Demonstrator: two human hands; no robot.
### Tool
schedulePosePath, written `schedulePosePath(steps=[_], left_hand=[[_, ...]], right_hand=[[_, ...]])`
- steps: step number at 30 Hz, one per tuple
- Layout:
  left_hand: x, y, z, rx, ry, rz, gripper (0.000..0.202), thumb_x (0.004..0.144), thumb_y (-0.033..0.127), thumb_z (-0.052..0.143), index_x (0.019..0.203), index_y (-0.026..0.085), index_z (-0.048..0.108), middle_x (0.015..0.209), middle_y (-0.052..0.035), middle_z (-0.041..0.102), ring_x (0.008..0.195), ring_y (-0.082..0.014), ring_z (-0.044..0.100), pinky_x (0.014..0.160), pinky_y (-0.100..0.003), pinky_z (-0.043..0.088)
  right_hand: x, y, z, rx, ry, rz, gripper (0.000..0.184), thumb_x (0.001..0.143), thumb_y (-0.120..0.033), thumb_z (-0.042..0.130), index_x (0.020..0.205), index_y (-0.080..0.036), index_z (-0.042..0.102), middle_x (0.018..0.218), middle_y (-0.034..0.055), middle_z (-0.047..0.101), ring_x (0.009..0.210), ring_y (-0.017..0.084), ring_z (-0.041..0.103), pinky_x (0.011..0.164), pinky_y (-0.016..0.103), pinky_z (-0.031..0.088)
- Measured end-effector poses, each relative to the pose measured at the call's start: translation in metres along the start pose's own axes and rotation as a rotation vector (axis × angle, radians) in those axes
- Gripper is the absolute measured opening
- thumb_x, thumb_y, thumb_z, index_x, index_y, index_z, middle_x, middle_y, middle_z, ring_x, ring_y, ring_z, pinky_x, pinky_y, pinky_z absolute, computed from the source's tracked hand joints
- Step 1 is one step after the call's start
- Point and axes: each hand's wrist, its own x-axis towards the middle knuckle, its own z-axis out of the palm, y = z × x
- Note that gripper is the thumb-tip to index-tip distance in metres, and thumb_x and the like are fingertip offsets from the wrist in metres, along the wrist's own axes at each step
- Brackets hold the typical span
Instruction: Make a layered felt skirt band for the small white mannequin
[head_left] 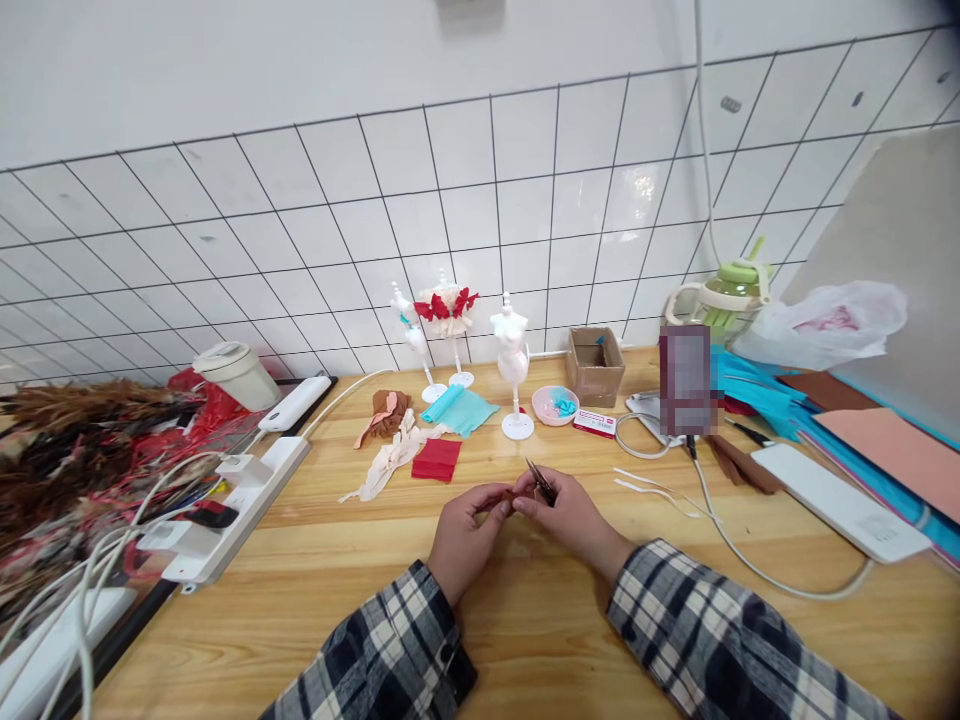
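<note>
Over the middle of the wooden table, my left hand (469,528) and my right hand (568,515) meet fingertip to fingertip. Both pinch a tiny reddish-brown piece (511,495), mostly hidden by the fingers. Small dark thread snips (541,484) also sit in my right hand, their points facing up and away. Just beyond are a folded red cloth (436,460), a cream cloth strip (390,462), brown cloth (390,412) and turquoise cloth (463,408). A bare white mini dress form (511,350) stands upright behind my hands.
Two more dress forms, one with red bows (446,308), stand near the tiled wall. A pink bowl (556,405), cardboard box (595,367) and propped phone (686,380) are to the right. A power strip (240,510) and cables lie left; a white power bank (840,500) lies right.
</note>
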Motion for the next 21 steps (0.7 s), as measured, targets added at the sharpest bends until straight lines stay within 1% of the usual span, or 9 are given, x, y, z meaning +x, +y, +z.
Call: schedulePosePath(steps=[3,5,6,8,11,13,16,18,21], left_hand=[[0.0,0.001,-0.002,-0.01,0.161,0.032,0.03,0.078,0.04,0.064,0.1,0.02,0.067,0.104,-0.0072,0.07,0.093,-0.0195,0.064,0.083,-0.031,0.051],[0.0,0.0,-0.005,-0.154,0.243,-0.041,0.038,0.081,0.051,0.057,0.101,0.019,0.063,0.099,-0.0071,0.068,0.07,-0.0138,0.063,0.061,-0.025,0.051],[0.0,-0.001,-0.007,-0.251,0.209,-0.12,0.045,0.083,0.058,0.05,0.098,0.017,0.062,0.092,-0.0068,0.068,0.054,-0.0102,0.057,0.047,-0.022,0.045],[0.0,-0.001,-0.01,-0.449,0.008,-0.313,0.062,0.083,0.069,0.035,0.09,0.014,0.063,0.077,-0.0065,0.067,0.038,-0.0066,0.044,0.034,-0.019,0.031],[-0.001,0.001,-0.012,-0.711,-0.246,-0.436,0.076,0.079,0.077,0.028,0.093,0.012,0.065,0.079,-0.011,0.067,0.053,-0.0131,0.058,0.046,-0.023,0.043],[-0.002,0.003,-0.01,-0.808,-0.262,-0.415,0.067,0.08,0.073,0.038,0.098,0.015,0.066,0.086,-0.0107,0.068,0.068,-0.0169,0.063,0.061,-0.027,0.049],[-0.002,0.005,-0.007,-0.789,-0.2,-0.374,0.038,0.078,0.053,0.063,0.092,0.018,0.066,0.084,-0.0054,0.068,0.071,-0.0156,0.062,0.067,-0.027,0.049],[-0.001,0.003,-0.006,-0.736,-0.16,-0.311,0.029,0.076,0.043,0.069,0.087,0.016,0.065,0.081,-0.0035,0.067,0.073,-0.015,0.062,0.071,-0.027,0.049],[0.002,0.0,-0.009,-0.64,-0.145,-0.25,0.03,0.077,0.041,0.068,0.09,0.015,0.064,0.079,-0.0031,0.065,0.072,-0.0146,0.061,0.071,-0.028,0.049]], right_hand=[[-0.005,-0.006,-0.002,-0.154,0.132,-0.169,0.01,0.078,-0.028,0.063,0.08,-0.017,0.063,0.068,-0.0006,0.057,0.061,0.012,0.049,0.057,0.024,0.039],[-0.009,-0.01,-0.003,-0.291,0.236,-0.331,0.007,0.082,-0.024,0.06,0.081,-0.018,0.064,0.074,0.0017,0.06,0.067,0.013,0.053,0.061,0.024,0.041],[-0.011,-0.011,-0.003,-0.365,0.255,-0.413,0.007,0.083,-0.022,0.058,0.083,-0.019,0.064,0.077,0.0028,0.061,0.07,0.014,0.055,0.063,0.024,0.042],[-0.016,-0.012,-0.003,-0.514,0.212,-0.554,0.012,0.085,-0.018,0.055,0.089,-0.021,0.065,0.082,0.0039,0.063,0.075,0.015,0.058,0.066,0.025,0.042],[-0.021,-0.013,0.001,-0.739,0.035,-0.653,0.016,0.085,-0.017,0.053,0.093,-0.024,0.065,0.088,0.0042,0.065,0.075,0.015,0.057,0.066,0.025,0.041],[-0.023,-0.016,0.004,-0.838,-0.07,-0.649,0.018,0.085,-0.015,0.05,0.092,-0.025,0.064,0.09,0.0043,0.064,0.075,0.016,0.056,0.066,0.026,0.041],[-0.024,-0.019,0.007,-0.771,-0.153,-0.605,0.028,0.079,-0.008,0.05,0.099,-0.025,0.06,0.098,0.0046,0.062,0.083,0.017,0.057,0.07,0.027,0.043],[-0.024,-0.02,0.007,-0.609,-0.124,-0.55,0.034,0.073,-0.007,0.051,0.103,-0.023,0.056,0.101,0.0051,0.06,0.089,0.018,0.056,0.075,0.027,0.044],[-0.021,-0.019,0.005,-0.39,0.057,-0.407,0.035,0.075,-0.015,0.056,0.11,-0.021,0.051,0.098,0.0062,0.057,0.088,0.018,0.056,0.077,0.029,0.045]])
